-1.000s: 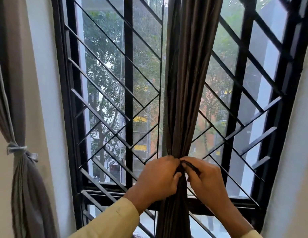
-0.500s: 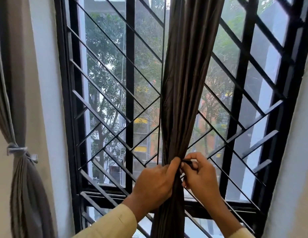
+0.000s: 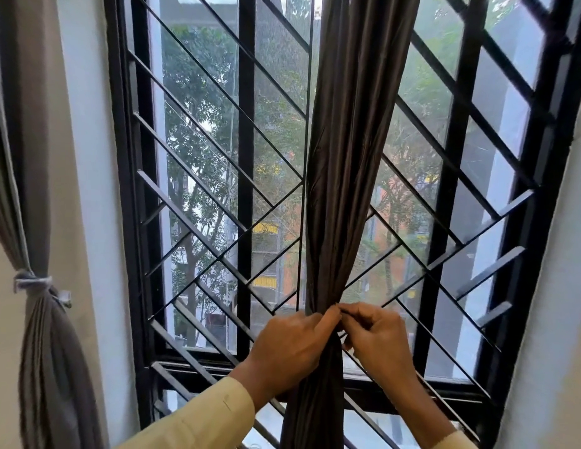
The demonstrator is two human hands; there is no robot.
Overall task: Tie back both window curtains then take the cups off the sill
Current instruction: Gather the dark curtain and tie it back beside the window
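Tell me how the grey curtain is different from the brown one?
The grey curtain is pale; the brown curtain is darker. The grey curtain hangs by the wall; the brown curtain hangs before the window bars. The grey curtain has a pale tie round it; the brown curtain is only bunched by the left hand, while the right hand pinches a thin dark tie. Both are gathered into narrow bundles.

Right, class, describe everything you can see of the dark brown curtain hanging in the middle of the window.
The dark brown curtain is smooth, slightly shiny cloth, gathered into one narrow bunch of long folds. It hangs upright in front of the black window bars, running out of view at top and bottom. The left hand grips it at its narrowest point; the right hand pinches a thin dark strip against it there.
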